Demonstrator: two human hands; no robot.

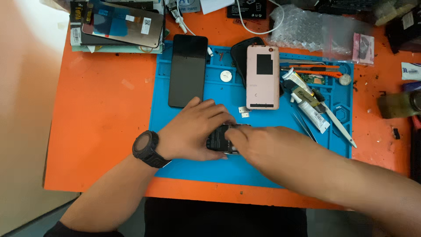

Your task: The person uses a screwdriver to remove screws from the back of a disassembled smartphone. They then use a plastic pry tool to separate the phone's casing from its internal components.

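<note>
On a blue work mat [184, 131], my left hand [193, 131], a black watch on its wrist, cups the left side of a dark opened phone [218, 139] and holds it flat. My right hand [258, 145] comes in from the right and rests on the same phone, fingers pressed on its right part. Most of the phone is hidden under both hands. What the right fingers pinch cannot be made out.
A black phone screen [187, 70] and a pink back cover [262, 77] lie on the mat's far half. Glue tubes [307, 103], tweezers [307, 125], an orange knife [315, 70] and a white pry tool [340, 125] sit at right. Stacked screens [123, 22] lie at the orange table's [101, 131] back left.
</note>
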